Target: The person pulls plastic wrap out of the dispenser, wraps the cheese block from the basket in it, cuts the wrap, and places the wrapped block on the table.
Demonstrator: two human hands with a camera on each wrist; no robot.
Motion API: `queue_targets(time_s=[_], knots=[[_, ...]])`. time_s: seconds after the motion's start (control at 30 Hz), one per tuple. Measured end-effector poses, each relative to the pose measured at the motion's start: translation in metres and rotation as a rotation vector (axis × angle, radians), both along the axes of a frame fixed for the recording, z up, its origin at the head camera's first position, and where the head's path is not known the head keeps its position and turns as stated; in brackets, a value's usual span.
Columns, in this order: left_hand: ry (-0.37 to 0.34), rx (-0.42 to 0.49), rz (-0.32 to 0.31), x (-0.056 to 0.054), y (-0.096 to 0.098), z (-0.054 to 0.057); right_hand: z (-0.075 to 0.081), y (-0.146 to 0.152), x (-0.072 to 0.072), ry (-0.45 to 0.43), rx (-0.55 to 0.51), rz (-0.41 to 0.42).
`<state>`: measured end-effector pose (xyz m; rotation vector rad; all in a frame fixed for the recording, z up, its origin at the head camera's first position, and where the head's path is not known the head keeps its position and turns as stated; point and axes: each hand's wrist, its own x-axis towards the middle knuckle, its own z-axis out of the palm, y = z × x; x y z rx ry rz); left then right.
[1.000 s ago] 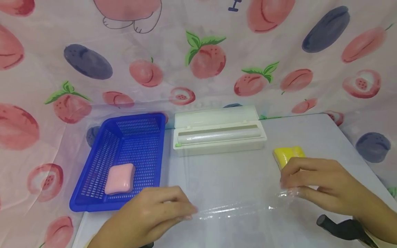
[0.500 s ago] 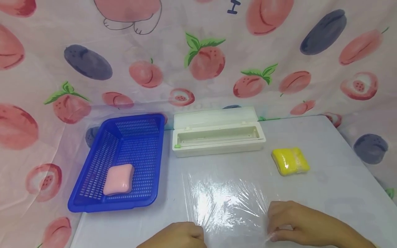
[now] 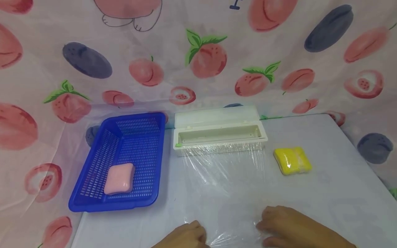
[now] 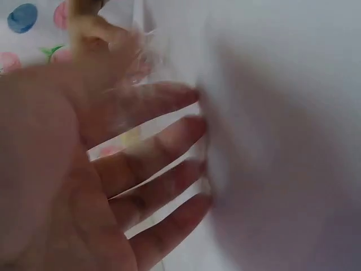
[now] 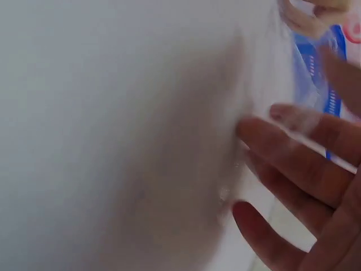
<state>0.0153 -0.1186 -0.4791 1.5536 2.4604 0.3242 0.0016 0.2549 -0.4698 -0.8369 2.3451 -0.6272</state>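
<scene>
A clear sheet of plastic wrap (image 3: 214, 172) lies over the white table, running from the front of the white wrap box (image 3: 221, 144) to the near edge of view. My left hand (image 3: 186, 237) is at the sheet's near left. Its fingers (image 4: 158, 147) look fairly straight and spread, tips at the white surface, with blurred film by thumb and index finger. At the near right, my right hand (image 3: 291, 225) likewise has spread fingers (image 5: 293, 149), film across the index finger and a gap to the thumb.
A blue basket (image 3: 72, 203) at left holds a pink bar of soap (image 3: 119, 179). Right of the wrap lies a yellow block (image 3: 292, 161) wrapped in film. The box's lid (image 3: 217, 116) stands raised against the fruit-print cloth (image 3: 149, 48) behind.
Both hands have come down and nearer from holding the film stretched up. The film now lies flatter and reaches the box front. The pale roll seen in the box trough no longer shows.
</scene>
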Motion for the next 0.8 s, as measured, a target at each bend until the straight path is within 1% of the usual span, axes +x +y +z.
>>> queue_targets(time_s=[0.03,0.07,0.1,0.13,0.17,0.2,0.23,0.3,0.33,0.37,0.4,0.43,0.47,0.5,0.57,0.63,0.7,0.8], knots=[[-0.049,-0.017,0.013,0.0,0.0,0.003,0.003,0.002,0.001,-0.044,0.004,-0.027],[-0.097,-0.034,0.04,-0.001,-0.001,0.007,0.006,0.003,0.002,-0.079,-0.006,-0.046],[-0.112,-0.05,0.059,-0.003,0.0,0.011,0.009,0.004,0.002,-0.113,-0.025,-0.069],[-0.13,-0.054,0.093,-0.005,0.001,0.016,0.012,0.005,0.002,-0.106,-0.048,-0.081],[-0.119,-0.05,0.125,-0.007,0.003,0.019,0.014,0.005,0.001,-0.06,-0.098,-0.079],[-0.103,-0.035,0.162,-0.011,0.005,0.023,0.016,0.004,-0.001,0.016,-0.147,-0.08],[-0.051,-0.026,0.186,-0.015,0.008,0.025,0.017,0.002,-0.003,0.131,-0.198,-0.074],[0.12,-0.035,0.224,-0.024,0.012,0.023,0.018,-0.001,-0.007,0.423,-0.255,-0.114],[0.153,-0.046,0.259,-0.027,0.014,0.021,0.019,-0.003,-0.009,0.572,-0.266,-0.15],[0.189,-0.069,0.283,-0.031,0.016,0.019,0.019,-0.006,-0.012,0.679,-0.266,-0.192],[0.205,-0.1,0.304,-0.034,0.016,0.015,0.018,-0.009,-0.016,0.744,-0.237,-0.227],[0.207,-0.141,0.32,-0.036,0.017,0.012,0.017,-0.012,-0.019,0.782,-0.21,-0.243],[0.199,-0.182,0.331,-0.038,0.016,0.008,0.016,-0.014,-0.023,0.787,-0.168,-0.248],[0.176,-0.212,0.335,-0.039,0.016,0.006,0.013,-0.017,-0.027,0.779,-0.11,-0.237],[0.132,-0.256,0.338,-0.04,0.015,0.001,0.006,-0.02,-0.034,0.731,0.033,-0.181],[0.095,-0.284,0.34,-0.041,0.014,-0.001,-0.003,-0.02,-0.038,0.643,0.142,-0.104],[0.069,-0.293,0.339,-0.041,0.012,-0.002,-0.011,-0.017,-0.039,0.536,0.227,-0.049],[0.046,-0.294,0.332,-0.041,0.01,-0.005,-0.02,-0.01,-0.04,0.405,0.276,-0.028]])
